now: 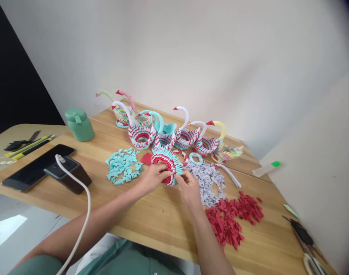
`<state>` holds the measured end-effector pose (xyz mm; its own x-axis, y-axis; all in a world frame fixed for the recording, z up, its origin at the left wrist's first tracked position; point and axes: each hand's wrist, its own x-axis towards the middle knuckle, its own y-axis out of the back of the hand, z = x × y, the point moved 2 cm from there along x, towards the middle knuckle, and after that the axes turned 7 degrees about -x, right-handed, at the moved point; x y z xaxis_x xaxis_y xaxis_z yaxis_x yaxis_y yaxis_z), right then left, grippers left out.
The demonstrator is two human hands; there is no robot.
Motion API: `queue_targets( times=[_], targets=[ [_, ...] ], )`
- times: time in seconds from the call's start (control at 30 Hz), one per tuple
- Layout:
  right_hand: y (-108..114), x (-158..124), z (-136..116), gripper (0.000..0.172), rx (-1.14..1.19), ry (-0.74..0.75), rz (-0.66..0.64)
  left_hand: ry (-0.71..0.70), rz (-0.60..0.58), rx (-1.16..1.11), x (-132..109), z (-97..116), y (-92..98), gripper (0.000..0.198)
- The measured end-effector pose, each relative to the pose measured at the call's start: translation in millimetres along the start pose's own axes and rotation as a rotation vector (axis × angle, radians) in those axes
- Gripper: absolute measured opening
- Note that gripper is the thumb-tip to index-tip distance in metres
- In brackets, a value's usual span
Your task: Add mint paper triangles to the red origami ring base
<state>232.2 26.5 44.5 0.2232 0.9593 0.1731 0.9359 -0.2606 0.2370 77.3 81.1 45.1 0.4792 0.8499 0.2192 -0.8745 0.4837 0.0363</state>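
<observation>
Between my hands is a round folded-paper ring [168, 157] in red, white and turquoise, tilted up off the table. My left hand [155, 176] grips its near left side, the thumb pressed on the inner face. At the right edge, the fingers of my right hand [188, 185] are pinched on the turquoise rim; whether a loose piece is between them I cannot make out. Turquoise paper triangles [123, 166] lie left of the ring. Pale lilac triangles [208, 181] and red triangles [225, 221] are heaped on the right.
Several folded-paper swans [141, 135] stand along the back. A small turquoise ring [196, 158] lies before them. On the left are a green container [79, 124], a phone [28, 172] and a black power block [68, 173] with a white cable. Scissors [311, 263] lie at the right edge.
</observation>
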Motion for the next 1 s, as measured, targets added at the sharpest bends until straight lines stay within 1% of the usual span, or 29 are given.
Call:
queue_targets(
  times=[0.07,0.17,0.23,0.3,0.37,0.47,0.53,0.8,1.0],
  targets=[
    [1,1,-1,0.018,0.005,0.009,-0.024,-0.005,-0.018,0.017,1,1,1.5,0.038],
    [5,2,-3,0.022,0.044,0.009,-0.058,-0.021,-0.059,0.045,1,4,2.4,0.038],
    [7,2,-3,0.021,0.055,-0.002,-0.069,-0.029,-0.085,0.051,1,5,2.2,0.037],
    [7,2,-4,0.018,0.045,-0.014,-0.072,-0.015,-0.105,0.036,1,4,1.9,0.038],
    [6,1,-3,0.018,0.041,-0.022,-0.061,0.021,-0.117,0.002,1,3,1.8,0.04],
    [4,0,-2,0.021,0.036,-0.029,-0.038,0.071,-0.109,-0.047,2,0,2.0,0.043],
    [4,0,-2,0.022,0.028,-0.029,-0.024,0.079,-0.09,-0.059,1,-2,1.9,0.044],
    [5,0,-5,0.024,-0.011,-0.007,-0.044,0.077,-0.064,-0.07,0,-9,-0.4,0.045],
    [5,-1,-4,0.027,-0.049,0.013,-0.048,0.045,-0.054,-0.039,0,-8,-0.3,0.045]
  ],
)
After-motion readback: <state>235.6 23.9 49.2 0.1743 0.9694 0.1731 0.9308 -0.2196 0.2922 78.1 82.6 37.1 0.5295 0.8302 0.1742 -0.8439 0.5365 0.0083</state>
